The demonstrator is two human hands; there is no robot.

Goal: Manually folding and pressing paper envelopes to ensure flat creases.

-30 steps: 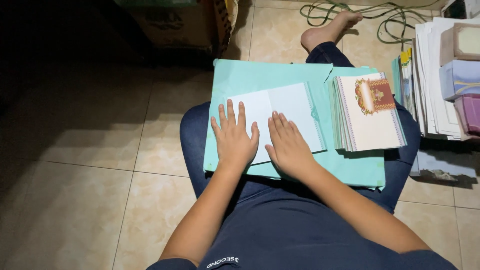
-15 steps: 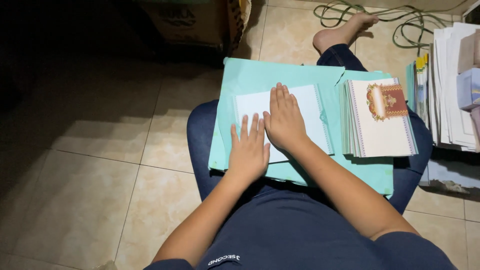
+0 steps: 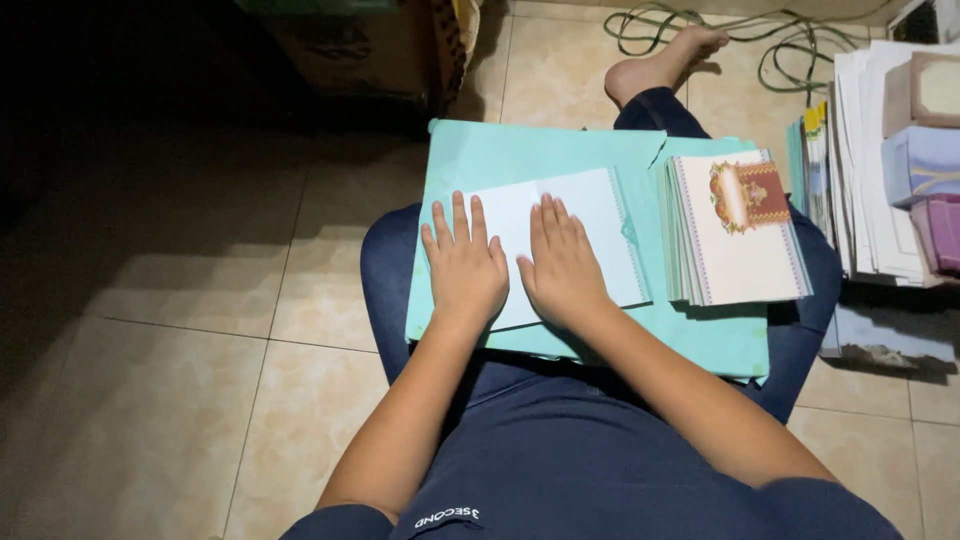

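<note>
The white card lay flat on a pale green folder that rested across the person's lap, a little left of the folder's middle. In the head view, the only one, both hands were spread on it palm down. The left hand covered the card's left part, fingers straight and together, gripping nothing. The right hand lay just beside it, also flat and pressing, with nothing clasped. A faint line ran up the card between the two hands, which looked like a fold.

The card appeared thin and light, stiff enough to hold a crease yet easy to bend or dent at a corner. Its face looked smooth, so it would probably slide on the folder unless pressed. The free right edge, with its patterned border, seemed the best place to pinch it.

Touching the folder's right part sat a stack of cards, the top one printed with a gold and red emblem. Further right, on the tiled floor, stood piles of paper and pastel envelopes. A green cable coiled near the person's bare foot, and a cardboard box stood in shadow behind the folder.
</note>
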